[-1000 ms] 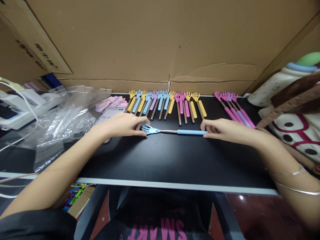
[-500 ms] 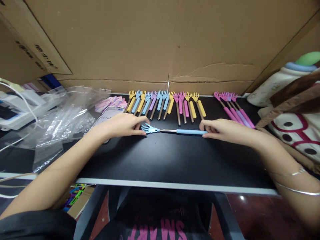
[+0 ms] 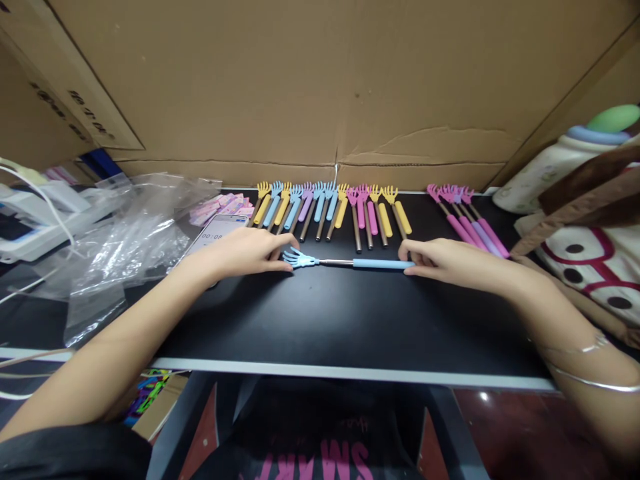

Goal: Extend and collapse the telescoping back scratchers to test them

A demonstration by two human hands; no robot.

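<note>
A blue telescopic back scratcher (image 3: 350, 263) lies sideways on the black table (image 3: 325, 320), its shaft partly extended. My left hand (image 3: 245, 252) rests at its claw end, fingers together and touching the claw. My right hand (image 3: 443, 261) pinches the end of the blue handle. Behind them lies a row of several collapsed scratchers (image 3: 330, 210) in yellow, blue, purple and pink, claws toward the cardboard.
A separate group of pink scratchers (image 3: 467, 213) lies at the back right. A phone (image 3: 215, 232) and pink packets (image 3: 223, 205) sit left of the row, beside clear plastic bags (image 3: 125, 240). Cardboard (image 3: 325, 87) walls the back; a patterned bag (image 3: 590, 247) stands right.
</note>
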